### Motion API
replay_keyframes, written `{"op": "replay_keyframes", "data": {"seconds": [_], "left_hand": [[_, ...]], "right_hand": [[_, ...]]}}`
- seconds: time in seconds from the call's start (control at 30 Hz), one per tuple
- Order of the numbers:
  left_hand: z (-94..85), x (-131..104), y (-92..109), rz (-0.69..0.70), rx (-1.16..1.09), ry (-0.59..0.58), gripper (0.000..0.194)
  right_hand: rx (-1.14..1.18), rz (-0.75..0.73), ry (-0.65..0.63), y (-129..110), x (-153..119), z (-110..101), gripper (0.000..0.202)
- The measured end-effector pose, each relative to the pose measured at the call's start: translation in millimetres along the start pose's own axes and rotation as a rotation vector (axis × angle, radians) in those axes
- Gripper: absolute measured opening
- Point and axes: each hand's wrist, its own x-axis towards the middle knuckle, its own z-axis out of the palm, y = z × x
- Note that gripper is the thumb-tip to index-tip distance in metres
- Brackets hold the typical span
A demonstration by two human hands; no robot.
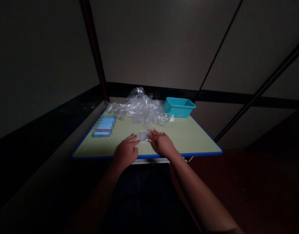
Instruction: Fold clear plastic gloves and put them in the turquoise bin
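A small, flat square of folded clear plastic [143,136] lies on the table near its front edge. My right hand [161,142] rests over the right side of the square, fingers stretched out and covering that edge. On the other side, my left hand [127,148] lies on the tabletop with its fingers extended, the fingertips at the left edge of the square. Neither hand is wrapped round anything. Behind both hands spreads a crumpled heap of clear plastic film [144,109].
The pale yellow-green table [193,138] has a blue rim. At its back right stands a turquoise plastic basket [180,109]. A flat blue object, blurred out [104,126], lies at the left. Walls close in behind and to the left.
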Motion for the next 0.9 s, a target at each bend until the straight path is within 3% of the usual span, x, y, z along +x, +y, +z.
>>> {"op": "replay_keyframes", "data": {"seconds": [0.3,0.67,0.8,0.9], "left_hand": [[2.7,-1,-3,0.089,-0.037,0.014,0.045],[2.2,-1,-5,0.047,-0.074,0.021,0.048],[-6.6,1,4,-0.033,-0.011,0.029,0.048],[-11.7,4,15,-0.015,0.088,-0.039,0.052]], "right_hand": [[-0.033,-0.028,-0.001,-3,2,1,0.039],[-0.094,-0.078,-0.068,-5,1,-5,0.041],[-0.105,-0.090,-0.061,-4,-1,-4,0.042],[-0.098,-0.095,-0.060,-3,-2,-3,0.042]]}}
